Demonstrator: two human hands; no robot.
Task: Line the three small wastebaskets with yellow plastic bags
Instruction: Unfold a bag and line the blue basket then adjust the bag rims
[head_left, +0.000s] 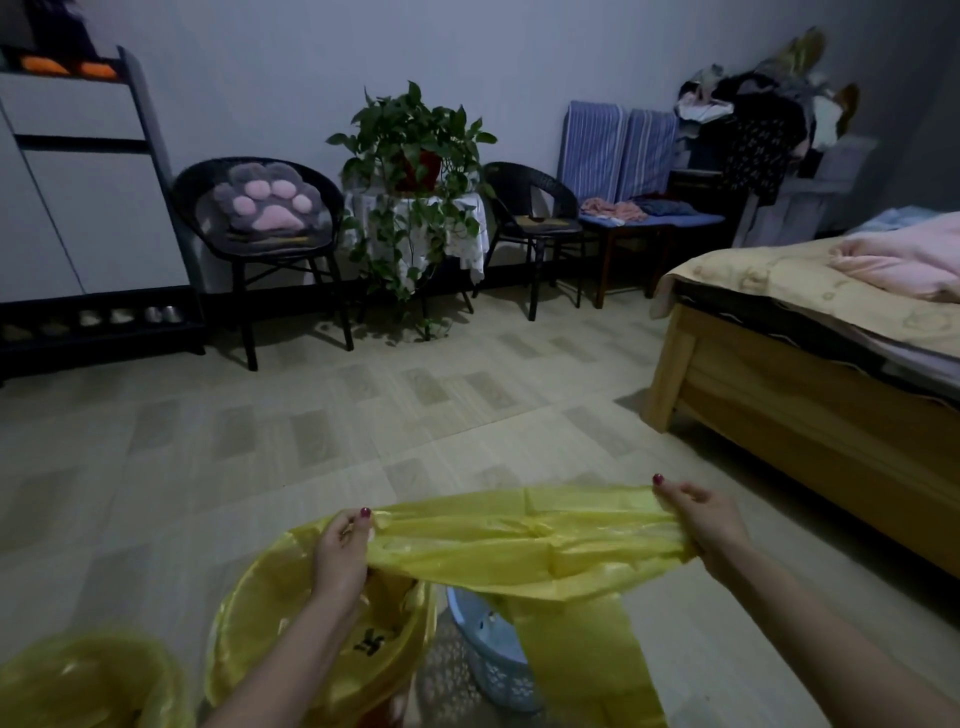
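A yellow plastic bag (524, 545) is stretched wide between my hands, low in the middle of the view. My left hand (340, 553) pinches its left edge and my right hand (698, 519) grips its right edge. The rest of the bag hangs down over a light blue wastebasket (493, 654), which shows no liner and is partly hidden behind it. To its left stands a wastebasket lined with a yellow bag (291, 623). Another yellow-lined wastebasket (88, 680) sits at the bottom left corner.
A wooden bed (789, 395) with yellow and pink bedding fills the right side. Two black chairs (270, 218) and a potted plant on a small table (415, 156) line the far wall. A white shoe cabinet (78, 197) stands at the left. Tiled floor lies between.
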